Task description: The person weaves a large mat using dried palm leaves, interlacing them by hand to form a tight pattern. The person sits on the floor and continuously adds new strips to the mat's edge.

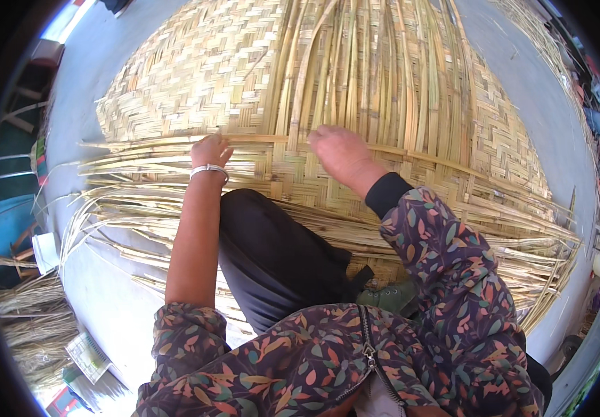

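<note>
A large woven mat (196, 83) of split bamboo, in a zigzag pattern, lies on the floor before me. One long bamboo strip (262, 138) runs crosswise over it, passing under both hands. My left hand (211, 151), with a bangle at the wrist, is closed at the strip, its fingertips partly hidden. Further right, my right hand (342, 154) is closed at the same strip, knuckles up, fingers mostly hidden from above. Beyond the right hand, many loose lengthwise strips (383, 76) lie raised over the weave, running away from me.
My bent knee (265, 229) and green shoe (390, 297) rest on the mat's near part. Loose strip ends (95, 208) fan out at the left. Bundles of dry strips (32, 320) and a white bucket (46, 251) stand along the left side; assorted items line the right wall.
</note>
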`<state>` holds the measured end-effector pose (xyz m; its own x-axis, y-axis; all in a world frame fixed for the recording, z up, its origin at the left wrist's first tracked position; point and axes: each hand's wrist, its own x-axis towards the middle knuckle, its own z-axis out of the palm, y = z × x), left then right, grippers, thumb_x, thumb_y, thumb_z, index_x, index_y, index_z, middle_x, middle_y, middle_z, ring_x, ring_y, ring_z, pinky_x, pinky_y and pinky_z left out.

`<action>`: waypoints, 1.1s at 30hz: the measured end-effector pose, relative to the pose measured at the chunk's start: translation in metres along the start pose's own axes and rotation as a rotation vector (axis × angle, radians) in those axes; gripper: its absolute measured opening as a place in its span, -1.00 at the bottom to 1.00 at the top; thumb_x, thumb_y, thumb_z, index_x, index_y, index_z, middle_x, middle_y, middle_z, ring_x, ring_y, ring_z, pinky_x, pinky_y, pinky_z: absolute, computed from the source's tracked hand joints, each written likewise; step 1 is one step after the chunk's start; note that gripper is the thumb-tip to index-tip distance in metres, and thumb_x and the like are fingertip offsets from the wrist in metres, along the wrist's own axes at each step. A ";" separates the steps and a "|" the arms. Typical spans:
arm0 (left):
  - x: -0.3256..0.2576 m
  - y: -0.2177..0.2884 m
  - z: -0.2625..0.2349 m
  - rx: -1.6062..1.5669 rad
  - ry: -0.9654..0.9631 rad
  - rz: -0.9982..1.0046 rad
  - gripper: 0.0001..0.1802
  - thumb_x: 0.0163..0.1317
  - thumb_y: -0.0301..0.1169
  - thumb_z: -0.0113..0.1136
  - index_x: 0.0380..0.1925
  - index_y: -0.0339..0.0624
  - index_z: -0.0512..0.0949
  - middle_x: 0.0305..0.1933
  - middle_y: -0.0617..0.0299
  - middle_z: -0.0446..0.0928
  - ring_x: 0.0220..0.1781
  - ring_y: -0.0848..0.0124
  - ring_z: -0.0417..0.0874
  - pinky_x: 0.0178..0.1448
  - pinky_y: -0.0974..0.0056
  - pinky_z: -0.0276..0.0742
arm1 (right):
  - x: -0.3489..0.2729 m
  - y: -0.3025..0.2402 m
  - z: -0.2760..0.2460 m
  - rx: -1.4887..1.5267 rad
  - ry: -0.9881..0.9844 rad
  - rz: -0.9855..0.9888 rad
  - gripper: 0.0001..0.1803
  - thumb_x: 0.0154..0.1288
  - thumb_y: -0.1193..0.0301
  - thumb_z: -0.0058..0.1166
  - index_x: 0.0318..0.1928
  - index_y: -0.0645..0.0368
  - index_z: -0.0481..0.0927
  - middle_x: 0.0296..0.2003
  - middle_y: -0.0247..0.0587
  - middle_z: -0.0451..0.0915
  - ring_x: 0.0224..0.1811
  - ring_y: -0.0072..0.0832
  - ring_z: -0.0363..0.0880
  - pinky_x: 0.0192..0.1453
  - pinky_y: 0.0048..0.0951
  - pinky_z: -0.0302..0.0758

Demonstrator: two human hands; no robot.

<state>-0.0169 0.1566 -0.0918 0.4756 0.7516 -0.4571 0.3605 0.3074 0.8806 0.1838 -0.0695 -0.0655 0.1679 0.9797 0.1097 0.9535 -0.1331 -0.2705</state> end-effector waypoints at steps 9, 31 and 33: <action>-0.001 0.027 0.024 -0.456 0.537 -0.226 -0.73 0.31 -0.33 -0.01 -0.09 -0.27 0.36 -0.16 0.02 0.46 -0.23 0.28 0.54 -0.29 0.21 0.50 | 0.060 -0.042 0.040 0.306 0.039 0.129 -0.88 0.11 0.48 -0.03 -0.33 0.21 0.53 -0.32 -0.07 0.54 -0.27 -0.09 0.56 -0.20 -0.18 0.52; 0.073 0.040 0.077 0.478 -0.163 0.073 -0.29 0.21 0.08 0.04 0.07 -0.39 0.39 -0.20 0.04 0.58 -0.22 0.30 0.62 -0.25 0.25 0.56 | 0.049 -0.065 0.047 0.621 0.443 0.468 -0.86 0.12 0.38 0.07 -0.37 0.20 0.48 -0.39 0.01 0.49 -0.35 0.00 0.50 -0.26 -0.09 0.45; 0.077 0.037 0.088 0.403 -0.139 -0.046 -0.42 0.13 -0.10 0.18 -0.07 -0.45 0.49 -0.41 0.06 0.59 -0.45 0.28 0.62 -0.37 0.25 0.53 | 0.044 -0.068 0.052 0.659 0.515 0.492 -0.85 0.12 0.39 0.07 -0.37 0.21 0.48 -0.39 0.03 0.50 -0.34 0.00 0.51 -0.27 -0.10 0.45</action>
<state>0.1040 0.1745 -0.1057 0.5456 0.6480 -0.5314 0.6551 0.0657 0.7527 0.1132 -0.0091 -0.0920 0.7490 0.6303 0.2043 0.4424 -0.2461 -0.8624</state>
